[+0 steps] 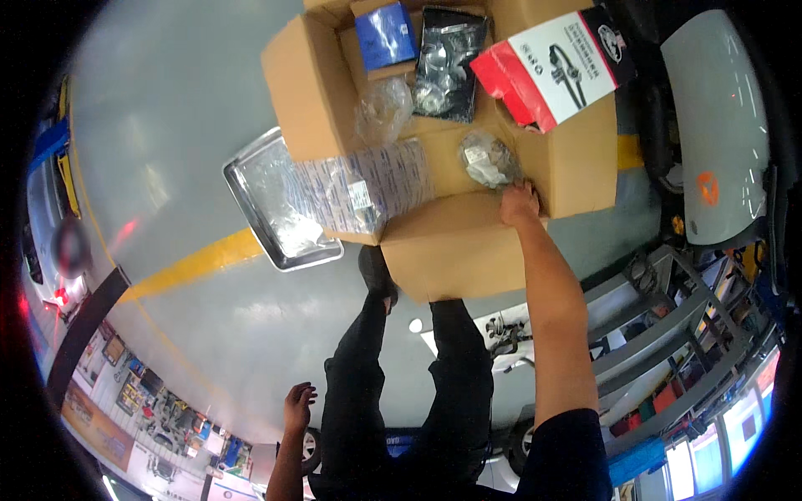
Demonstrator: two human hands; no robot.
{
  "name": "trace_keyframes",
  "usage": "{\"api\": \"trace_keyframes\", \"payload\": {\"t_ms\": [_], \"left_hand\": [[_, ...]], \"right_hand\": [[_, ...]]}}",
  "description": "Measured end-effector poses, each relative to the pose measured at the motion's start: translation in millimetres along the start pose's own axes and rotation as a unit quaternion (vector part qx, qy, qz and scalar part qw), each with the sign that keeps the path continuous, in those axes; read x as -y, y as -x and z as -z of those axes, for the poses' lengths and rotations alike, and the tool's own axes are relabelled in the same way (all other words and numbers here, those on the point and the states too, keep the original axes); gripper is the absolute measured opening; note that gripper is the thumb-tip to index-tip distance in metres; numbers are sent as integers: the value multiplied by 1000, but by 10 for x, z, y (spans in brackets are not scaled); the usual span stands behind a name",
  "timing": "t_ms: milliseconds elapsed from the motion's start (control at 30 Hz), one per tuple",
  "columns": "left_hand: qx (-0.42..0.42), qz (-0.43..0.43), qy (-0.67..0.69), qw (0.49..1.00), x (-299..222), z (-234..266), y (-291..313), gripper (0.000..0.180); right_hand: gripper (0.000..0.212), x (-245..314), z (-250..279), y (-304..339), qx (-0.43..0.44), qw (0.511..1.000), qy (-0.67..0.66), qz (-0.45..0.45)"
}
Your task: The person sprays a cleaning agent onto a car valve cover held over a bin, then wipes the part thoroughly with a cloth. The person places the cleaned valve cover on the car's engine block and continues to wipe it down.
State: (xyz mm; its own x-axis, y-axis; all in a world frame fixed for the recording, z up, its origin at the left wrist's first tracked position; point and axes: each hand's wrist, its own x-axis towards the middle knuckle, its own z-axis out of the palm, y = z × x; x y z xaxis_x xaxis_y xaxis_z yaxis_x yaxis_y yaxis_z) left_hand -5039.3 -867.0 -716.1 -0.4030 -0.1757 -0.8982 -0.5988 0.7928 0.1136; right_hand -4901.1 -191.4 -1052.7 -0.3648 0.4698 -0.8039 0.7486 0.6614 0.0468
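Note:
An open cardboard box [455, 259] stands on the floor in front of my legs. My right hand [520, 203] reaches over its near edge, fingers curled at the end of a clear plastic bag [486, 159] with a pale part inside; the fingertips are partly hidden. Deeper in the box lie a blue carton [386, 36], a black package [451, 63] with clear wrap, and crumpled clear plastic [384, 108]. A red and white carton [551, 71] rests slanted at the right side. My left hand [298, 407] hangs low beside my leg, holding nothing, fingers apart.
A metal tray [276, 242] holding clear plastic sits left of the box, partly under a printed plastic-wrapped package [363, 188]. At the right are a pale car body panel [717, 125] and a grey metal rack [660, 334]. A yellow line [196, 267] crosses the grey floor.

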Motion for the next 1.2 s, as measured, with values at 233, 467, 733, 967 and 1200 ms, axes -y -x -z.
{"api": "trace_keyframes", "payload": {"t_ms": [233, 467, 733, 967, 1200], "left_hand": [[31, -52, 3, 998, -337, 47, 401, 32], [147, -220, 73, 962, -2253, -428, 1252, 37], [254, -386, -6, 887, -3606, -710, 3172, 60], [234, -521, 43, 820, -3394, -399, 3956, 34], [318, -539, 65, 777, -3263, -242, 4471, 27]], "right_hand": [[21, 201, 255, 948, -294, 924, -202, 135], [14, 747, 1789, 3891, -238, 746, -618, 71], [18, 1021, 2586, 6555, -394, 740, -516, 175], [28, 1162, 2398, 7779, -439, 700, -561, 45], [46, 1200, 2288, 8337, -434, 714, -549, -20]]}}
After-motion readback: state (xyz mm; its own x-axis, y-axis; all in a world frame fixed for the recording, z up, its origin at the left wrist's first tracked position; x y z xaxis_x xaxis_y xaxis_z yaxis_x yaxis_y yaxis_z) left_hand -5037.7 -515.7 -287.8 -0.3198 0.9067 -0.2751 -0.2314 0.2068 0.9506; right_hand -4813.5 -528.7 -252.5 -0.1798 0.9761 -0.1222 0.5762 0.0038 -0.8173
